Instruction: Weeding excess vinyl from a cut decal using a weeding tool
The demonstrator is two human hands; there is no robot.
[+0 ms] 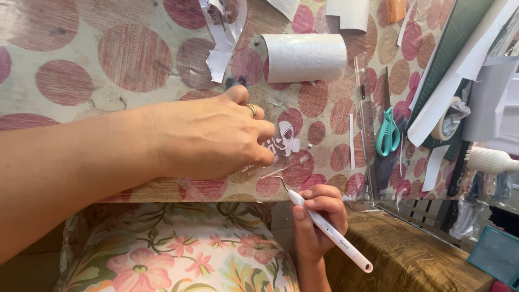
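Note:
My left hand (211,135) lies flat on a clear sheet (294,162) carrying a white cut-out design (286,139), fingers pressing it down on the polka-dot table (97,70). A ring sits on one finger. My right hand (316,219) grips a white weeding tool (330,232) like a pen at the table's near edge. Its thin metal hook (279,180) points up-left and touches the sheet's lower edge just below the design.
A curled white vinyl roll (305,57) lies beyond the sheet. A clear ruler (365,108), teal scissors (387,132), a tape roll (446,120) and paper scraps sit on the right. A floral cushion (178,249) lies below the table edge.

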